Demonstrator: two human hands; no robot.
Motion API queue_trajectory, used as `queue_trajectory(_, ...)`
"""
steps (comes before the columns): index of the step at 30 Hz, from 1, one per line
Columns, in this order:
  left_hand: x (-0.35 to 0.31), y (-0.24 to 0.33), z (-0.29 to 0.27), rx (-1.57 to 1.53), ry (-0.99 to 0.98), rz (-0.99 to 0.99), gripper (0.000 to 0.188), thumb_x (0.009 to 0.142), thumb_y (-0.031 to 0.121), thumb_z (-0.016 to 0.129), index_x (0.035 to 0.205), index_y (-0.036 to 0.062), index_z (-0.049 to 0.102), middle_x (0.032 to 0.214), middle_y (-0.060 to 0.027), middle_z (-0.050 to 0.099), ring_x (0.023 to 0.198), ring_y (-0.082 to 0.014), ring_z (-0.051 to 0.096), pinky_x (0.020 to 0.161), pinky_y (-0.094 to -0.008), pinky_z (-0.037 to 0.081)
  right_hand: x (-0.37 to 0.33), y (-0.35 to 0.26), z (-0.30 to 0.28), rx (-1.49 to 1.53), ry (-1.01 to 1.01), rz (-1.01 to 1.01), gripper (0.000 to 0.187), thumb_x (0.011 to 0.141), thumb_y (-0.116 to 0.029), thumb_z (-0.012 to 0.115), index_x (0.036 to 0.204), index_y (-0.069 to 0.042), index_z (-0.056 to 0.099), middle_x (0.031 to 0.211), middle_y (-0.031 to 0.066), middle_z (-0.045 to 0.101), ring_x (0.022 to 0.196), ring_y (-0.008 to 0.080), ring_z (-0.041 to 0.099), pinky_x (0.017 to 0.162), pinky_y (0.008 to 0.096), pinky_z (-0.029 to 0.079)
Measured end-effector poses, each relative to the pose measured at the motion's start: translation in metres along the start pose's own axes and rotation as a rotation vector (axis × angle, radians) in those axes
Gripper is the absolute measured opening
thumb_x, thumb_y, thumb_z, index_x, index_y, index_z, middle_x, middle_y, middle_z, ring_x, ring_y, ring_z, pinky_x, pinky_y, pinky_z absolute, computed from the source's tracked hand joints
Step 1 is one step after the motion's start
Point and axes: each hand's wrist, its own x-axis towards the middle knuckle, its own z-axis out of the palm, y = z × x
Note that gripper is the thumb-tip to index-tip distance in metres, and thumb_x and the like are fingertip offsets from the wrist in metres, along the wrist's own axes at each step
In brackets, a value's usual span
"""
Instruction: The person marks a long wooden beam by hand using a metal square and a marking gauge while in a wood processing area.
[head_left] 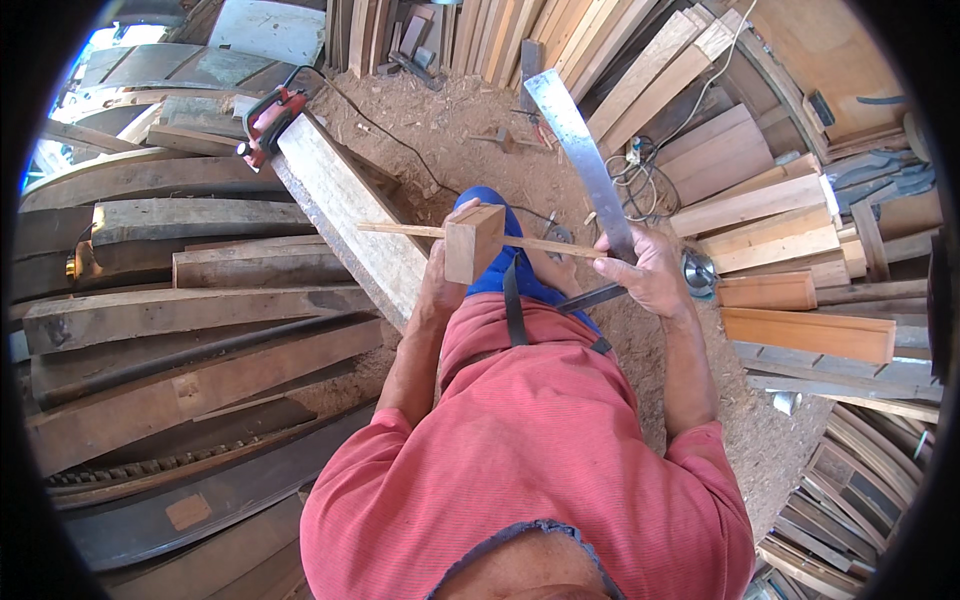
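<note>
- Two hands, both gripping: my left hand clasps a wooden block threaded on a thin stick.
- My right hand clenches a steel square beside the stick's end, above my lap.

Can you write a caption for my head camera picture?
Left hand holds a wooden mallet; right hand grips a steel square.

A woodworking yard: stacked planks, sawdust floor, power planer.
</note>
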Motion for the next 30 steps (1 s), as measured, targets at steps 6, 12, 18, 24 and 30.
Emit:
queue_trajectory(6,0.0,0.002,0.016,-1.111,0.234,-0.325,0.043,0.101,0.035,0.05,0.133,0.0059,0.049,0.12,-0.0118,0.062,0.105,-0.0276,0.065,0.086,-0.045,0.057,-0.003,-0.005,0.006,-0.089,0.022,0.009,0.019,0.093,-0.023,0.065,0.094,-0.004,0.061,0.08,-0.001,0.061,0.067,0.0046,0.052,0.06,0.0224,0.042)
queue_trajectory(12,-0.013,-0.031,0.01,-1.045,0.327,-0.48,0.037,0.103,0.039,0.046,0.125,0.0103,0.053,0.111,-0.0087,0.062,0.092,-0.0233,0.066,0.073,-0.0424,0.06,-0.011,-0.023,-0.032,-0.607,0.067,-0.117,0.032,0.101,-0.029,0.051,0.084,-0.003,0.057,0.064,0.0039,0.057,0.058,0.0107,0.05,0.055,0.029,0.042)
queue_trajectory(18,-0.015,-0.024,0.01,-1.088,0.336,-0.576,0.039,0.103,0.041,0.045,0.126,0.011,0.053,0.113,-0.0087,0.063,0.093,-0.0253,0.066,0.069,-0.0445,0.06,-0.011,-0.03,-0.043,-0.814,-0.164,-0.039,0.042,0.097,-0.034,0.054,0.073,-0.001,0.057,0.062,0.0111,0.055,0.058,0.0279,0.055,0.062,0.04,0.045)
queue_trajectory(24,-0.012,-0.022,0.009,-1.092,0.298,-0.575,0.046,0.103,0.043,0.042,0.131,0.0087,0.053,0.117,-0.0105,0.062,0.094,-0.0282,0.066,0.073,-0.0485,0.059,-0.007,-0.03,-0.04,-0.813,-0.174,0.013,0.033,0.095,-0.029,0.056,0.077,-0.002,0.062,0.063,0.012,0.06,0.065,0.0333,0.061,0.064,0.0445,0.046)
queue_trajectory(30,-0.01,-0.02,0.009,-1.06,0.294,-0.588,0.045,0.103,0.042,0.043,0.132,0.0091,0.052,0.119,-0.0095,0.062,0.096,-0.0282,0.066,0.074,-0.0485,0.058,-0.008,-0.027,-0.04,-0.747,-0.16,0.057,0.033,0.096,-0.029,0.056,0.078,-0.001,0.061,0.062,0.0112,0.06,0.064,0.0308,0.061,0.064,0.0433,0.046)
